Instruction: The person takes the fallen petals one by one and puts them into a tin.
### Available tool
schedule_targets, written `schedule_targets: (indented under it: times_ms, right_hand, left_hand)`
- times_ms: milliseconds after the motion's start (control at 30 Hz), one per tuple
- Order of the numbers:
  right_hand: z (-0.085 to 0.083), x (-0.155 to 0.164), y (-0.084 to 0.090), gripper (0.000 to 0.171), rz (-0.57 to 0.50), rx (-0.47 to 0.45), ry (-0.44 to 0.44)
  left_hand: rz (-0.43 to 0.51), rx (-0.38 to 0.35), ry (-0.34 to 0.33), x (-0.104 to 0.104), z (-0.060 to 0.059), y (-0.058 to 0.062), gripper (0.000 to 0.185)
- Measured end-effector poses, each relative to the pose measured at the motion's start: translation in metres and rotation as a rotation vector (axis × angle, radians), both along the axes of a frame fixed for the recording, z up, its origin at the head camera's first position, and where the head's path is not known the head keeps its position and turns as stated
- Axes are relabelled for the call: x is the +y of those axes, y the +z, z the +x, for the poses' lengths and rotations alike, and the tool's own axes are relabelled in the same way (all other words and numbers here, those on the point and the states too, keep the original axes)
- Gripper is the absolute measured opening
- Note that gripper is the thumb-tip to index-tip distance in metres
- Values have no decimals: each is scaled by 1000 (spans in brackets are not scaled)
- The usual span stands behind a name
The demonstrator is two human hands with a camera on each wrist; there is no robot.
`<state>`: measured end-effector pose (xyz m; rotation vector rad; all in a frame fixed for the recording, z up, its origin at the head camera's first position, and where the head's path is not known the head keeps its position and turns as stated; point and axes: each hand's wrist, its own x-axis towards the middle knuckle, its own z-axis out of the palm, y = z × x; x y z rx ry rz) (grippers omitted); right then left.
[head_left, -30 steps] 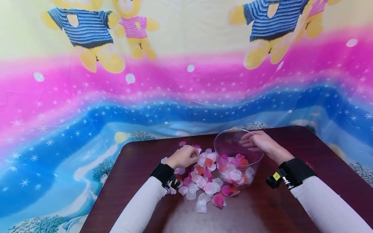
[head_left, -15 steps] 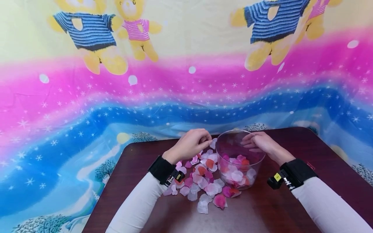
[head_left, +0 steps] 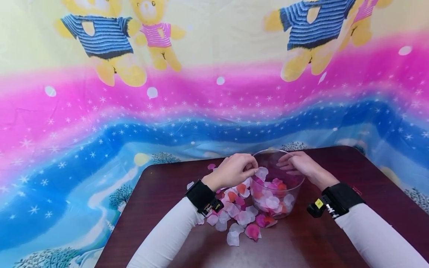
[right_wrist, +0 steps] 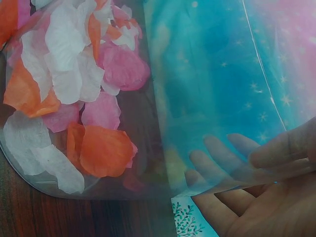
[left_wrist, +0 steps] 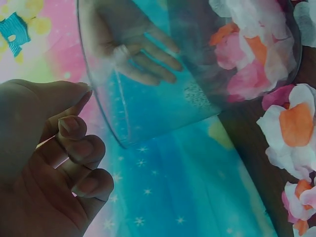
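Observation:
My left hand (head_left: pixel 234 170) is at the left rim of a clear plastic tub (head_left: pixel 289 193), thumb and forefinger close together. In the head view a white petal (head_left: pixel 262 174) shows right at these fingertips; in the left wrist view no petal shows between the left thumb (left_wrist: pixel 69 95) and forefinger, so I cannot tell whether it is held. My right hand (head_left: pixel 301 163) grips the tub's right side by the rim, its fingers (right_wrist: pixel 217 155) seen through the plastic. Inside the tub lie white, pink and orange artificial petals (right_wrist: pixel 74 74).
A loose pile of petals (head_left: pixel 234 214) spreads on the dark wooden table (head_left: pixel 335 163), left of the tub and in front of it. A single magenta petal (head_left: pixel 211 166) lies near the back edge. Behind the table hangs a printed bear cloth (head_left: pixel 201 93).
The left hand has risen from the pile with a white petal at its fingertips and moved right to the tub's rim. The right hand has stayed on the tub.

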<state>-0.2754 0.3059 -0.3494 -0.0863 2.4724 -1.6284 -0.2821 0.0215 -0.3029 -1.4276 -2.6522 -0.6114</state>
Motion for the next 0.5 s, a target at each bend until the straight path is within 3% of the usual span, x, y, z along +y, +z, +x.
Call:
schedule_targets:
  times_ms: [200,367,500]
  right_hand:
    - [1,0,0,45,4,3,10]
    - [2,2,0,45,11,12,12]
    - [1,1,-1,46,7,10,16]
  left_hand:
    - [-4,15,9,-5,-1,-3,12]
    - [31,32,50,-23,-5,-4,13]
    - [-19,11,105,-44,-11,-15,14]
